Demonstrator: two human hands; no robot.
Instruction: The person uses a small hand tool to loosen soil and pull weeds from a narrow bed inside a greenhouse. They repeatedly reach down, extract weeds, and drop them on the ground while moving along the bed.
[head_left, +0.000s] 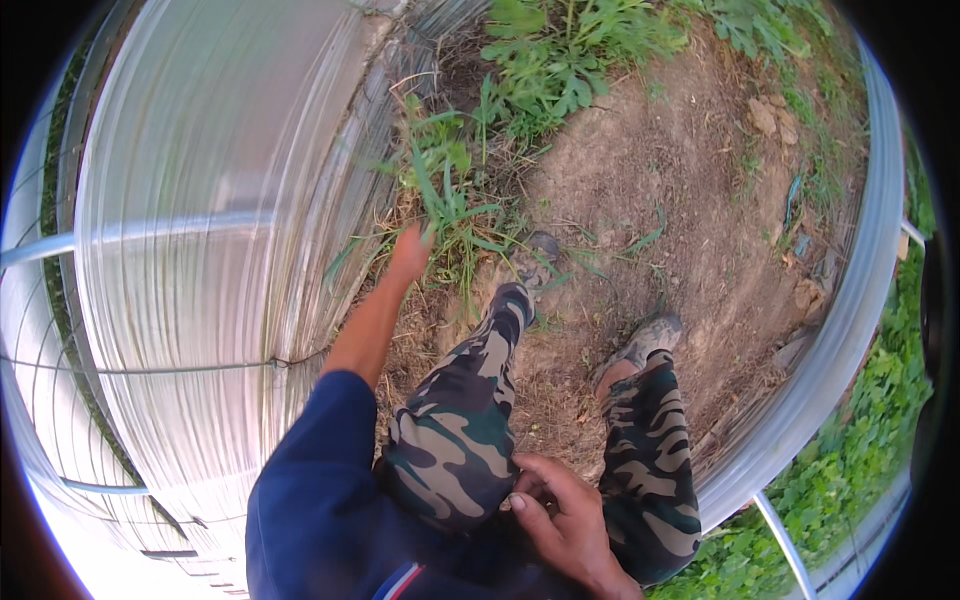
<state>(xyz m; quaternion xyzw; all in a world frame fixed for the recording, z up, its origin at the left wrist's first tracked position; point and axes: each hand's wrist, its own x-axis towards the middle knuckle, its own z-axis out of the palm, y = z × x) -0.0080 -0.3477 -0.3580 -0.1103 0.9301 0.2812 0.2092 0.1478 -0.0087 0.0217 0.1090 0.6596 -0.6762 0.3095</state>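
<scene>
My left hand (413, 247) reaches down and is shut on a clump of long-bladed grass (447, 206) beside the plastic sheeting. The hand is motion-blurred, and its fingers are largely hidden. Some blades spread past the hand toward my shoe (537, 259). My right hand (559, 506) is by my knee in camouflage trousers (454, 469). Its fingers are loosely bent, thumb apart, and nothing is visible in it. One fingertip appears to touch the trouser leg.
A wall of translucent plastic sheeting (202, 300) rises on the left, with a cord (187, 369) across it. Leafy plants (555, 67) grow ahead on bare soil (675, 195). Dirt clods (772, 120) lie at right, near a curved plastic sheet edge (832, 375). Green foliage (847, 480) lies beyond it.
</scene>
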